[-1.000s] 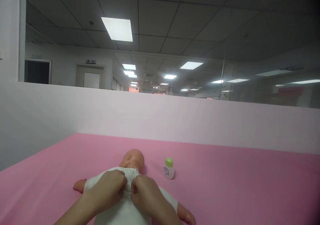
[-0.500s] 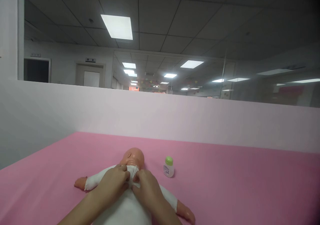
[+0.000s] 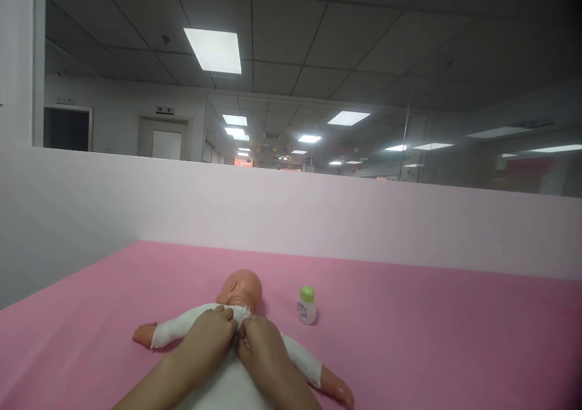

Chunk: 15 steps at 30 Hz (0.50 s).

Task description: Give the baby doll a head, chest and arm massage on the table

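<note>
A baby doll [image 3: 244, 289] lies on a pink padded surface, its head pointing away from me and its arms spread. White long-sleeved clothing [image 3: 302, 360] covers its body. My left hand [image 3: 214, 332] is closed at the upper chest, fingers pinching the front of the clothing below the neck. Right beside it, my right hand [image 3: 260, 341] also pinches the cloth, with thumb and fingers pressed together. The two hands nearly touch. Their fingertips partly hide the cloth between them. Both forearms cover much of the doll's torso.
A small clear bottle with a green cap [image 3: 307, 305] stands right of the doll's head. The pink surface [image 3: 431, 331] ends at a low white wall [image 3: 291, 213] with glass above it. Beyond the glass are doors and ceiling lights.
My hands have drawn closer together and slightly lower on the doll's chest, narrowing the gap between them. The doll's head and left-side arm have shifted slightly left. The bottle stays put.
</note>
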Available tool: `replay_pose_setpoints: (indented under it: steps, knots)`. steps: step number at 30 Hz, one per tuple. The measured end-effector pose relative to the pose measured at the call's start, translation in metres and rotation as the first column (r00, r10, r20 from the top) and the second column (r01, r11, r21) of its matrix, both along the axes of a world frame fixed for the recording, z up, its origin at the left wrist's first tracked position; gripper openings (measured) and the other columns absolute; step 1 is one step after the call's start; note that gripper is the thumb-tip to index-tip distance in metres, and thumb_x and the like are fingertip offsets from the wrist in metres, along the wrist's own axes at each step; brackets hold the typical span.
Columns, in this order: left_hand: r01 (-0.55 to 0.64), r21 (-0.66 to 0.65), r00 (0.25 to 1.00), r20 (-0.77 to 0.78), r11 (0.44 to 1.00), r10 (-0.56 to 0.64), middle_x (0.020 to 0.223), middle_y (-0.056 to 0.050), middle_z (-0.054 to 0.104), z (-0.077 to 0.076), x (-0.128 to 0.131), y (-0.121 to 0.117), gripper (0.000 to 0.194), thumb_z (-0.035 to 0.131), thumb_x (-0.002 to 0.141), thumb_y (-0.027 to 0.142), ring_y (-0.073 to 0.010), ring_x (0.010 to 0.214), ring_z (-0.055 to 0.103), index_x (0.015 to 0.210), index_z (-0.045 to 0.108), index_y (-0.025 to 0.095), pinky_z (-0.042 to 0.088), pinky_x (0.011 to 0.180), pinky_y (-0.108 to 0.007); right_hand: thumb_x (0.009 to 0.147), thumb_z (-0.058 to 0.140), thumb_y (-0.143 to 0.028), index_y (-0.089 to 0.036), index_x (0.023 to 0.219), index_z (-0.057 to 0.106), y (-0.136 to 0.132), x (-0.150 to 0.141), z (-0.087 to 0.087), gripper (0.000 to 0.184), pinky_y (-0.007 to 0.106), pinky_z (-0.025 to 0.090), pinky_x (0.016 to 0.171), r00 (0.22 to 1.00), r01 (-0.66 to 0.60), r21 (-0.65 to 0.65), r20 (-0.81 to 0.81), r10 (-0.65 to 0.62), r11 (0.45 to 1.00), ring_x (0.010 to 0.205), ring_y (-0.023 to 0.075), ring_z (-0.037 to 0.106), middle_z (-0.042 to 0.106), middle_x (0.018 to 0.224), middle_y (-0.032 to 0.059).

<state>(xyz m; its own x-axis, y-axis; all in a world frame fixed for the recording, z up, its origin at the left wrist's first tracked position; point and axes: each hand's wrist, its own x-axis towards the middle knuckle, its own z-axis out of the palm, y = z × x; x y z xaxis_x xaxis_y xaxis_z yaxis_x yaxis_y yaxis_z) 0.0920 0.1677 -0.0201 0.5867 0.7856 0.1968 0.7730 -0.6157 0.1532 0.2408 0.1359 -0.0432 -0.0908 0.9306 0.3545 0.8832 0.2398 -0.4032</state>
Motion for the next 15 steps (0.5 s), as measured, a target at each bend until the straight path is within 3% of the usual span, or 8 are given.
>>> replay_pose_setpoints:
  steps: [3,6,12,15]
  knots:
    - [0.051,0.06,0.997,-0.066,0.997,-0.047,0.098,-0.01,0.067,0.006,-0.003,-0.003,0.03,0.039,0.088,0.018,-0.0257,0.09,0.057,0.092,0.069,0.019,0.041,0.08,-0.037,0.075,0.054,-0.011,-0.019,0.076,0.062,0.005,0.005,-0.003,0.011,0.025,0.03,0.063,0.995,-0.011,0.023,-0.097,0.013,1.0,0.075,0.016,0.059,0.069,0.083,0.0014]
    - [0.078,0.083,0.997,-0.006,0.993,-0.078,0.1,-0.009,0.065,0.007,-0.006,-0.002,0.028,0.038,0.091,0.023,-0.0253,0.091,0.055,0.091,0.067,0.019,0.04,0.077,-0.037,0.075,0.055,-0.012,-0.019,0.074,0.059,0.011,0.011,-0.005,0.008,0.023,0.031,0.061,0.976,-0.02,0.0,-0.218,0.019,1.0,0.069,0.0138,0.056,0.066,0.076,-0.0001]
    - [-0.079,0.071,0.996,0.045,0.994,0.076,0.109,-0.01,0.061,-0.005,-0.007,0.011,0.035,0.038,0.086,0.013,-0.024,0.094,0.059,0.113,0.06,0.017,0.043,0.086,-0.034,0.084,0.05,-0.014,-0.019,0.088,0.06,0.022,0.017,-0.013,0.013,0.024,0.039,0.067,0.933,-0.024,0.062,-0.357,0.045,0.998,0.073,0.0151,0.058,0.065,0.081,0.0003]
    - [-0.11,0.071,0.993,0.05,0.991,0.106,0.101,-0.008,0.061,-0.011,-0.005,0.019,0.028,0.042,0.087,0.019,-0.0238,0.093,0.06,0.106,0.062,0.02,0.044,0.087,-0.034,0.08,0.057,-0.014,-0.02,0.093,0.062,0.02,0.019,-0.017,0.015,0.026,0.042,0.076,0.932,-0.024,0.103,-0.357,0.06,0.994,0.087,0.0175,0.06,0.064,0.094,0.002]
